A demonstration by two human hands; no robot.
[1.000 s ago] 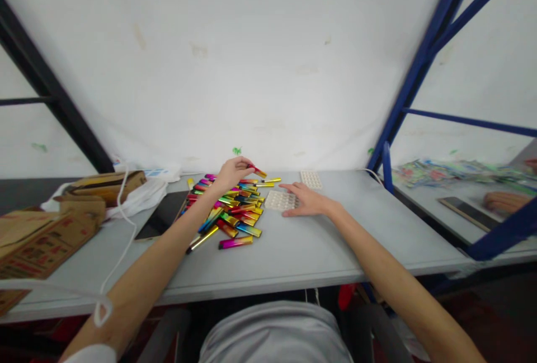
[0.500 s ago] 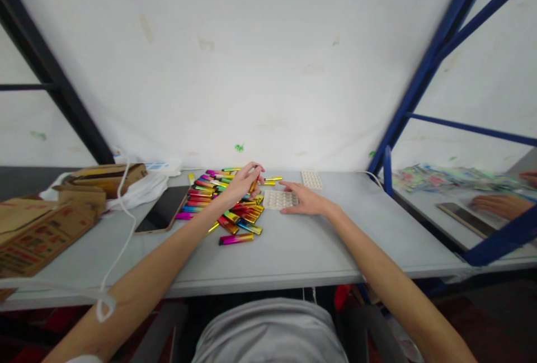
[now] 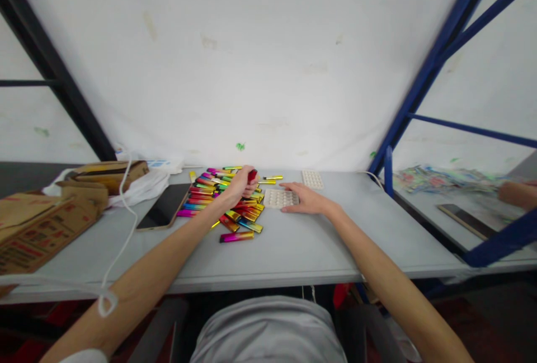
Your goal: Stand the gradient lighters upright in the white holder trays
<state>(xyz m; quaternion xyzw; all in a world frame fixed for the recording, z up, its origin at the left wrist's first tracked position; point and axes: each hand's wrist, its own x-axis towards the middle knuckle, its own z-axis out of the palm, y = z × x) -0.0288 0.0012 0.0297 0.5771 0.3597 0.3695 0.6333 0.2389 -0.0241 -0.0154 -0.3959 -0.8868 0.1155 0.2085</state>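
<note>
Gripping one red tube [image 3: 252, 175], left hand [image 3: 241, 187] has fingers curled closed around it, tube end poking out above the fist, probably for a firm hold. Right hand [image 3: 308, 199] has thumb and fingers spread wide at the right edge of the nearer tray [image 3: 274, 199], probably steadying it; can't tell how firmly. Shiny tubes [image 3: 200, 196] lie heaped on the table [image 3: 335, 240], left of that tray, seemingly for easy left-hand reach. Second tray [image 3: 312, 179] sits behind, near the wall [image 3: 272, 72].
</note>
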